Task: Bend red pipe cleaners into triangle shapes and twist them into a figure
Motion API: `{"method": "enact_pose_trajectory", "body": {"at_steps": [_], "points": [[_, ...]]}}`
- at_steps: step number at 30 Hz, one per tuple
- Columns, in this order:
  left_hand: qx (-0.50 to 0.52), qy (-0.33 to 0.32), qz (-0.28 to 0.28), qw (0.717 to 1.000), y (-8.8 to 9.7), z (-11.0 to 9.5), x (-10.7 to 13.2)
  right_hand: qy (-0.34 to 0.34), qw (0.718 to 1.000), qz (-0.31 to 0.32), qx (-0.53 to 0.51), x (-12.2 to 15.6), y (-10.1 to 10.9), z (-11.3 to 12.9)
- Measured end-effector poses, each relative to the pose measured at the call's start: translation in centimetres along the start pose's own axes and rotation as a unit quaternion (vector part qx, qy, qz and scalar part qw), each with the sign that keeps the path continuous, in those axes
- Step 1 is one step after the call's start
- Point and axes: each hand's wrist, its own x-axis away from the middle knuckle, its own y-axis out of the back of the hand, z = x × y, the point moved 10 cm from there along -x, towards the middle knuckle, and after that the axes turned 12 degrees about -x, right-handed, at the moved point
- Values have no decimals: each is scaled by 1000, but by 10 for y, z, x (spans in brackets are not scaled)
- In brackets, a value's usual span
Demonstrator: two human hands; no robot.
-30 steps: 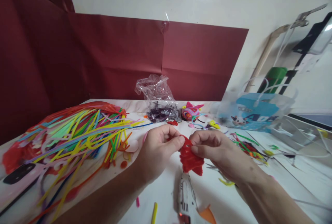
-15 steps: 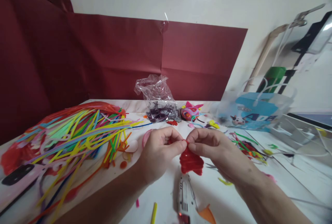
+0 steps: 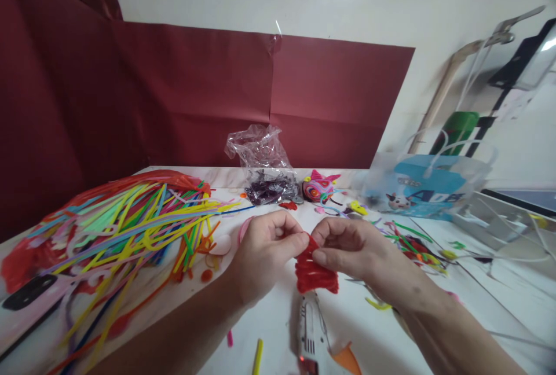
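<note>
Both the left hand (image 3: 264,253) and right hand (image 3: 347,247) pinch the top of a red fuzzy shape (image 3: 315,271). It looks mostly wound already, above the glue gun (image 3: 310,331).

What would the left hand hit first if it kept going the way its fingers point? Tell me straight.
The left hand points right, at the red coiled piece it already pinches; just beyond that, the right hand. Depth is hard to judge.

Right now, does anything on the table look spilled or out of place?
Yes: cut scraps litter the table right of the hands, and a white tool lies directly under the red piece both hands hold.
</note>
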Motion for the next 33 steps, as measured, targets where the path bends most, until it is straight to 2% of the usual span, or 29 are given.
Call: {"method": "enact_pose_trajectory", "body": {"at_steps": [5, 7, 8, 10, 12, 14, 17, 21, 27, 33], "points": [[-16, -15, 3, 1000, -1, -1, -1, 23, 999, -1, 47, 2, -5, 5], [-17, -10, -3, 1000, 1, 0, -2, 78, 990, -26, 114, 4, -3, 17], [-17, -5, -7, 1000, 2, 1, -3, 126, 977, -49, 162, 8, -1, 28], [-19, 6, -12, 1000, 3, 3, -3, 230, 934, -81, 262, 19, -5, 51], [-21, 19, -10, 1000, 2, 5, -3, 291, 894, -65, 335, 28, -18, 63], [-22, 29, -6, 999, 1, 7, -3, 299, 873, -37, 384, 32, -29, 62], [-22, 27, 5, 999, -2, 7, -2, 277, 860, -30, 428, 31, -33, 56], [-19, 10, 38, 999, -8, 5, -1, 256, 861, -10, 440, 30, -34, 51], [-23, -9, 82, 996, -15, 0, 1, 248, 880, 3, 405, 31, -32, 54], [-52, -24, 90, 994, -14, -5, 3, 204, 917, 11, 342, 26, -27, 49]]}}
